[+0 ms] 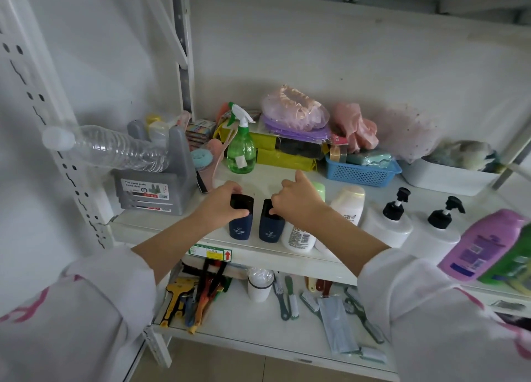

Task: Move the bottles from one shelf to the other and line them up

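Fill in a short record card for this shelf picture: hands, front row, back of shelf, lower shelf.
left hand: gripping the cap of the left dark blue bottle
right hand: on top of the right dark blue bottle
front row: white bottle, two pump bottles
back of shelf: green spray bottle, blue basket
lower shelf: brushes, tools

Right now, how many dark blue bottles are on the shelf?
2. One dark blue bottle is under the left hand; the other stands right beside it, under the right hand. More could hide behind the arms.
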